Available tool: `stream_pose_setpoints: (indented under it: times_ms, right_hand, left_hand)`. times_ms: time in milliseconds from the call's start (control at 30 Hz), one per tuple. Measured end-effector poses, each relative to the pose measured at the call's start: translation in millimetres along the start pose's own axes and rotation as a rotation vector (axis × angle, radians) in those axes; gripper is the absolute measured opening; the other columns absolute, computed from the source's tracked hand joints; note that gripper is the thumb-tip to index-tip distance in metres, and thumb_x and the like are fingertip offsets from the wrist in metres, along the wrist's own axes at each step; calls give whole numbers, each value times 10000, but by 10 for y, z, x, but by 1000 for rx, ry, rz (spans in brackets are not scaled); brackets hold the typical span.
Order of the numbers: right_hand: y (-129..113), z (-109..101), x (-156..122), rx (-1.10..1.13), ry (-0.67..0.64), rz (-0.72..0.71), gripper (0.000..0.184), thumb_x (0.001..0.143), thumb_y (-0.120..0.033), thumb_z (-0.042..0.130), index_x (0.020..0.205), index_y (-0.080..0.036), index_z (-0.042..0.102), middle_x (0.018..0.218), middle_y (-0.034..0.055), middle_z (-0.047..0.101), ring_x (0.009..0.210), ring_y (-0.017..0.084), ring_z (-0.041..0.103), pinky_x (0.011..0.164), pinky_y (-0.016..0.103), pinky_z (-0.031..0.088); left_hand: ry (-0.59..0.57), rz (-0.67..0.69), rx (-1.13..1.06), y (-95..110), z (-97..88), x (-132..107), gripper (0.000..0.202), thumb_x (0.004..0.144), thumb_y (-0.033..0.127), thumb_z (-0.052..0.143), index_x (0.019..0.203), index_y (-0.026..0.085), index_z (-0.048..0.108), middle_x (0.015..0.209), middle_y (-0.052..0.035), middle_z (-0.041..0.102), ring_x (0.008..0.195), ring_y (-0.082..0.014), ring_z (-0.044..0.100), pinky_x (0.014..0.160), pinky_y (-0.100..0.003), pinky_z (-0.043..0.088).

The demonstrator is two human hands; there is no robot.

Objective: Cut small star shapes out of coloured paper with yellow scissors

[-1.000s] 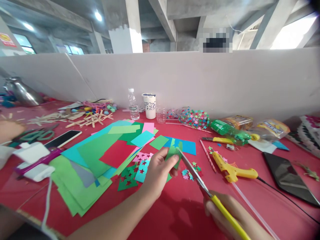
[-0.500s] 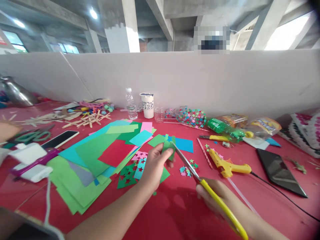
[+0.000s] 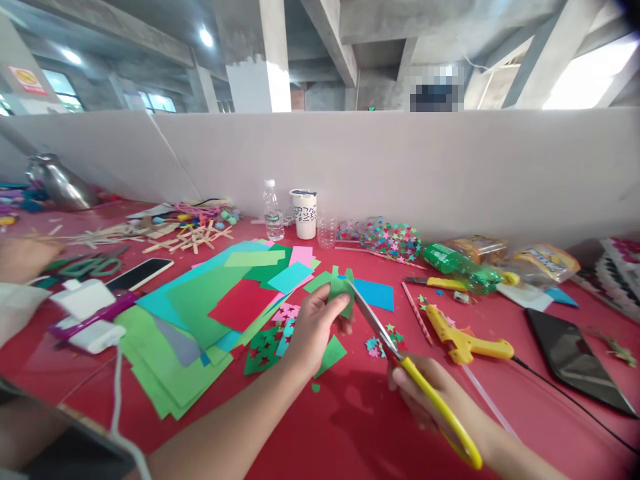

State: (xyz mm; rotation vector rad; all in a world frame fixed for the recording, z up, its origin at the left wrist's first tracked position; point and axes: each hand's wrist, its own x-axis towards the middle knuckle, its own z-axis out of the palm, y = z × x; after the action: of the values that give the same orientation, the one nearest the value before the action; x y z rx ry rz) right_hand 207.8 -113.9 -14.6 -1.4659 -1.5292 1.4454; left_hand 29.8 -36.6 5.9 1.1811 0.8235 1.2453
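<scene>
Over the red table [image 3: 370, 433], L hand [image 3: 313, 330] pinches a small green paper [image 3: 340, 288]. R hand [image 3: 423, 383] is curled round the handle of the yellow scissors [image 3: 434, 403], w/ tips right by the paper's top edge. Blue paper [image 3: 377, 295] lies just behind. Tiny stars [image 3: 373, 347] are near the blades, & a yellow glue gun [image 3: 463, 343] is on the R side.

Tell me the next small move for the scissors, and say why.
Probably a small snip into the upper edge of the green paper: the right hand holds the yellow-handled scissors with the tips right by that edge, and the left hand pinches the paper lower down.
</scene>
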Motion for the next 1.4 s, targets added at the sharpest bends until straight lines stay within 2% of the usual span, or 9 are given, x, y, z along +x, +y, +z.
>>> stream_pose_setpoints:
  times_ms: [200, 567, 900, 1400]
  right_hand:
    - [35, 13, -1, -10, 2, 2, 590, 711, -785, 464, 673, -202, 382, 551, -89, 312, 473, 69, 325, 414, 180, 296]
    - [75, -13, -22, -58, -14, -26, 597, 721, -793, 430, 679, -199, 387, 585, -71, 343, 500, 79, 328, 427, 194, 289]
    - [44, 6, -32, -66, -7, 43, 596, 728, -802, 401, 677, -209, 368, 556, -73, 336, 476, 78, 329, 406, 197, 254]
    - [94, 5, -17, -88, 12, -13, 579, 749, -766, 432, 660, -195, 390, 576, -59, 346, 503, 84, 305, 420, 206, 244]
  left_hand:
    - [-36, 35, 20, 12, -7, -17, 172, 812, 321, 558, 745, 164, 582, 569, 8, 591, 484, -108, 538, 470, -213, 413]
    - [7, 30, 39, 27, -2, -41, 185, 781, 344, 587, 719, 170, 578, 542, 24, 561, 439, -87, 494, 440, -198, 384]
    - [23, 0, 34, 15, -18, -28, 169, 773, 333, 601, 721, 173, 587, 518, 34, 555, 421, -76, 479, 425, -188, 362]
    - [15, 12, 27, -23, -31, -13, 163, 789, 315, 591, 714, 175, 552, 508, 46, 544, 402, -65, 460, 410, -179, 343]
